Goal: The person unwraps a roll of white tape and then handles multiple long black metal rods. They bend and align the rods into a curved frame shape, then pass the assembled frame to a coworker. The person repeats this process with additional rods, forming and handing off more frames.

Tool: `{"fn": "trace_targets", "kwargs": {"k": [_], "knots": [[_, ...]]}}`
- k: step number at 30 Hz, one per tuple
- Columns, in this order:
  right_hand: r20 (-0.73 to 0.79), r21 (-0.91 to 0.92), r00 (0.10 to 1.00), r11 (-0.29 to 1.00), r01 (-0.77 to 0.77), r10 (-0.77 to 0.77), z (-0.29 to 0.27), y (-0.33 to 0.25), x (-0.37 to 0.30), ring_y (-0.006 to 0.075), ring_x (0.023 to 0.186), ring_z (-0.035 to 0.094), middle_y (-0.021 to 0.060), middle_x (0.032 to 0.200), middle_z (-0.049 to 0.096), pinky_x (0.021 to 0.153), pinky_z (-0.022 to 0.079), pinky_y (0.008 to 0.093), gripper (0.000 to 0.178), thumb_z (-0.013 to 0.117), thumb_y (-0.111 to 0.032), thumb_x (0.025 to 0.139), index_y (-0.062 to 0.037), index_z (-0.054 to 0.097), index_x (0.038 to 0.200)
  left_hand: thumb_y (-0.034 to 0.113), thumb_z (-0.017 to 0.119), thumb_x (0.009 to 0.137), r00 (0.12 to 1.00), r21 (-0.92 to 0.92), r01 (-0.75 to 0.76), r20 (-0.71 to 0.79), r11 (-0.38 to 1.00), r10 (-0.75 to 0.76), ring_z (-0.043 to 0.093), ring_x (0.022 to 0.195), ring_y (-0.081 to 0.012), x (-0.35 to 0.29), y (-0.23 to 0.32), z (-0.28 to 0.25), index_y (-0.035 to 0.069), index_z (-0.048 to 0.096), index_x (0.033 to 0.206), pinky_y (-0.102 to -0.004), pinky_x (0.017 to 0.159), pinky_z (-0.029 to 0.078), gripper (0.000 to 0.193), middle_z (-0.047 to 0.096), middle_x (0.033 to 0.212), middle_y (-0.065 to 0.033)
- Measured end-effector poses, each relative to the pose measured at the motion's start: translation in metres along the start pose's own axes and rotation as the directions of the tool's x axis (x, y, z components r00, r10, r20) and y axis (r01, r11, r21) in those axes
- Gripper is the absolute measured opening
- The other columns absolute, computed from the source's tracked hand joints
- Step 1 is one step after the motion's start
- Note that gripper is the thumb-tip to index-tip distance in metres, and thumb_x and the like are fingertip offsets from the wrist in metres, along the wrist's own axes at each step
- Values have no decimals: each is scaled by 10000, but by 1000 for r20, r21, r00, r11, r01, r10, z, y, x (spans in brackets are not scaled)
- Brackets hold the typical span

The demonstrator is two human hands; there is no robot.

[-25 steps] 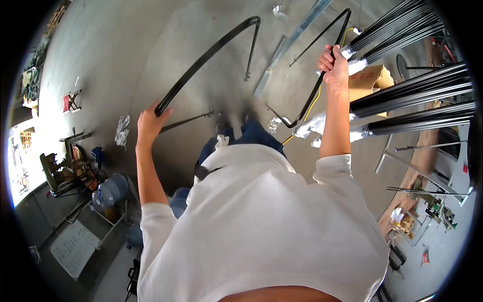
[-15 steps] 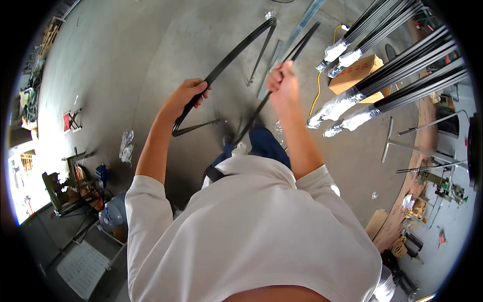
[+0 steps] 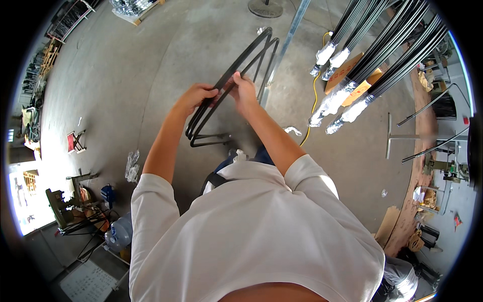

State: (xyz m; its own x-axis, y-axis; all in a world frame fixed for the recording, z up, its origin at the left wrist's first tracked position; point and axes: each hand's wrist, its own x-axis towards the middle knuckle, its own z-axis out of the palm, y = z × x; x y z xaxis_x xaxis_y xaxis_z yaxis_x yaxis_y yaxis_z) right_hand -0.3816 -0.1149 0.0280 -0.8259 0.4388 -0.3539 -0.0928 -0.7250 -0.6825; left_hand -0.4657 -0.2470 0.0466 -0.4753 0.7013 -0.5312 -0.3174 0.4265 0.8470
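Observation:
Bent black metal tube frames with rounded corners are held out in front of me. My left hand [image 3: 198, 98] is closed around the left frame [image 3: 245, 54], near the middle of its long side. Just right of it, my right hand [image 3: 243, 91] grips a second black tube frame [image 3: 261, 54], its thumb along the tube. The two frames run nearly parallel, close together and tilted, their upper bends a small gap apart. Their lower bends hang over my legs. The fingers behind the tubes are partly hidden.
Long bundles of black tubes [image 3: 375, 58], wrapped in plastic at their ends, stand to the right beside a cardboard box [image 3: 347, 70]. A yellow cable [image 3: 315, 95] lies on the floor. A metal bar [image 3: 291, 35] is ahead. A small folding stool [image 3: 76, 142] is at left.
My right hand has swung left, bringing its frame alongside the one in my left hand. That frame has turned from pointing away right to nearly parallel. The view has shifted slightly.

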Motion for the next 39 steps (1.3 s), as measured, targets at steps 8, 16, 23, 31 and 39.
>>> {"fn": "trace_targets", "kwargs": {"k": [8, 16, 23, 31, 39], "knots": [[75, -74, 996, 996, -43, 48, -5, -11, 18, 276, 764, 589, 179, 825, 583, 712, 479, 378, 175, 442, -128, 846, 39, 463, 893, 260, 507, 824, 998, 57, -12, 69, 998, 9, 596, 698, -182, -16, 5, 5, 22, 556, 929, -251, 667, 463, 264, 603, 844, -99], [93, -96, 987, 988, -122, 131, -13, -13, 36, 299, 745, 605, 198, 797, 590, 688, 509, 363, 142, 440, -110, 844, 26, 478, 858, 406, 339, 876, 981, -112, -174, 66, 978, 182, 499, 905, -124, -71, -72, -13, 25, 557, 993, -248, 794, 373, 454, 595, 898, -40], [126, -113, 975, 979, -172, 186, -8, -14, 40, 331, 826, 580, 231, 871, 571, 741, 499, 380, 171, 424, -113, 853, 47, 463, 898, 218, 599, 755, 788, 240, -438, -361, 866, 499, 474, 980, -173, -92, -122, 10, 41, 439, 1114, -292, 877, 324, 431, 546, 997, -62], [193, -145, 939, 955, -260, 285, -18, -26, 40, 334, 928, 546, 237, 960, 553, 808, 462, 397, 207, 449, -149, 840, 32, 482, 935, -14, 548, 675, 236, 429, -184, -854, 884, 463, 536, 901, -270, -59, -138, 72, 62, 439, 1099, -325, 769, 418, 444, 552, 1011, -111], [286, -215, 875, 916, -339, 391, -39, -58, 66, 321, 957, 535, 227, 990, 544, 823, 469, 378, 232, 417, -159, 861, 42, 496, 947, -124, 423, 670, 5, 346, -299, -931, 889, 364, 484, 1039, -294, -48, -140, 97, 27, 429, 1134, -321, 871, 371, 489, 514, 1104, -156]]}}
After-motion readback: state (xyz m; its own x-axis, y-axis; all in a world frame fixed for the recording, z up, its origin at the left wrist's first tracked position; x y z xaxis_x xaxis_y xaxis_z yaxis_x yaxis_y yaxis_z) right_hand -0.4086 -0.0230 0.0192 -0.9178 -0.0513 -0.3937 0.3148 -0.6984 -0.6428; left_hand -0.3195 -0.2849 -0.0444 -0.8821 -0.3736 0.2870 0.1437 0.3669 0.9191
